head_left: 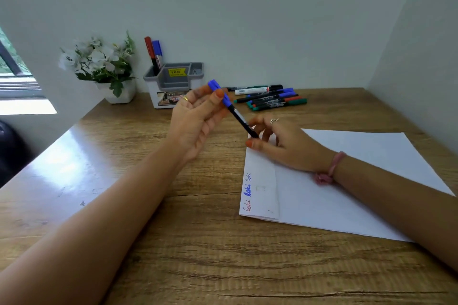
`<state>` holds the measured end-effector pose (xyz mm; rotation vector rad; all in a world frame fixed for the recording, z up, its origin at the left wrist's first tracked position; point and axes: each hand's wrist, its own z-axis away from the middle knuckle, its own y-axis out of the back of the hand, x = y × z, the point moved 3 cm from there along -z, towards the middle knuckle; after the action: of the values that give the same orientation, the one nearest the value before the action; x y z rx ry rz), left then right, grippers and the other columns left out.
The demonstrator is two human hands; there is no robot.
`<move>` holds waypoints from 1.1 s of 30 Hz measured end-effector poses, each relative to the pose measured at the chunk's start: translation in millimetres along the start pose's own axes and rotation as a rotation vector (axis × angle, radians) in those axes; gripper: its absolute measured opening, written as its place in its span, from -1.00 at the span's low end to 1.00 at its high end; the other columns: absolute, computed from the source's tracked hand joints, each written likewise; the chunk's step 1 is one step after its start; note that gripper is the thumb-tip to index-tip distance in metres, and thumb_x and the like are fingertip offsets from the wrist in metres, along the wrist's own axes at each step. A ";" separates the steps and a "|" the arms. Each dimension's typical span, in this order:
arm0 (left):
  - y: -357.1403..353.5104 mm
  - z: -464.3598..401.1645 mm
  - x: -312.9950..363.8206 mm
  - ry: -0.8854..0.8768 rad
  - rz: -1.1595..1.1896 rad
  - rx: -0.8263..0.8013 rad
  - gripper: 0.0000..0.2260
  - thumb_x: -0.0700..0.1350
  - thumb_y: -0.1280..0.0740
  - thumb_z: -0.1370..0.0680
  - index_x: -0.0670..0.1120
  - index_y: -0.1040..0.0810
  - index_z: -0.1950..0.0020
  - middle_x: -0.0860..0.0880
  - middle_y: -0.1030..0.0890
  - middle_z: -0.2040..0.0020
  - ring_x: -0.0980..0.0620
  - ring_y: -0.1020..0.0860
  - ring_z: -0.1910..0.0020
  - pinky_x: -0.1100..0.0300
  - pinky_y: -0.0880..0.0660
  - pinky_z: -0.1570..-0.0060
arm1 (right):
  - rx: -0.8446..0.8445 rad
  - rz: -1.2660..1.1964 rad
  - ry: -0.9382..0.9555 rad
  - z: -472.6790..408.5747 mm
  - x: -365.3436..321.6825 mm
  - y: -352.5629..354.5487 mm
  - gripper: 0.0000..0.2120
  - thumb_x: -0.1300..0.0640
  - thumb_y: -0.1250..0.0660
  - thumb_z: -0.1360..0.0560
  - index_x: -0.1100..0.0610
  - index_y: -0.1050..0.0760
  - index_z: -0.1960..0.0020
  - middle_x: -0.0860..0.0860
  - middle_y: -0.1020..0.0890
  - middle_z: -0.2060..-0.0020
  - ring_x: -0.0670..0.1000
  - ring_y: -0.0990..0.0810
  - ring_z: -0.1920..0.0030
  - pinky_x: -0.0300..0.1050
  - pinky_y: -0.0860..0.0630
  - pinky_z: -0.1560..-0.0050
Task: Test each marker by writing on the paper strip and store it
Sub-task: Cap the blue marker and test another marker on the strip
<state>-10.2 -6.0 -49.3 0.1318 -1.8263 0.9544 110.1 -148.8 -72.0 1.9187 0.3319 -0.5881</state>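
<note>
While the left hand (pixel 195 116) is pinching the blue cap end of a marker (pixel 231 108) between thumb and fingers, the right hand (pixel 275 141) is holding the dark barrel's lower end, its fingers curled around it just above the paper strip (pixel 260 181); so each grip is closing on the same marker, held tilted in the air over the worktop (pixel 173 230). Whether the cap is coming off or going back on, I cannot tell. The strip is lying on the left edge of a larger white sheet (pixel 359 168) and is carrying three written samples along its left margin: one red, one bold blue, one thin and faint, each seeming to read "loki". Judging from that, three tests are looking done, while only two markers, a red one (pixel 148 49) and a blue one (pixel 157 51), are standing in the grey organiser (pixel 173 82) at the back; the marker in hand may be the third, waiting to be stored. A pile of markers (pixel 267 96) with blue, green, red and black caps is lying well apart near the wall, so most of the job is looking left to do. The organiser is bearing a yellow price sticker reading roughly "49.00"; a second sticker lower down is partly hidden by the hand. Print on the marker barrels is too small to read. A pot of white flowers (pixel 99 64) is sitting beside the organiser.
</note>
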 end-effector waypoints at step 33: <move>95.9 -149.5 101.0 -0.458 -1.097 0.595 -0.70 -0.12 -0.37 -0.51 -0.20 -0.48 -0.19 -0.12 -0.60 -0.07 0.03 -0.56 0.00 0.21 -0.50 -0.02 | 0.031 -0.005 -0.008 -6.6 16.5 4.6 -0.92 0.10 -0.43 -0.44 -0.08 -0.57 0.15 -0.09 -0.53 0.19 -0.20 -0.48 0.12 -0.47 -0.33 0.19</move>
<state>5.4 190.3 5.1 1.6358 -1.4208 0.6220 127.8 -145.2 -75.2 1.9454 0.3239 -0.6076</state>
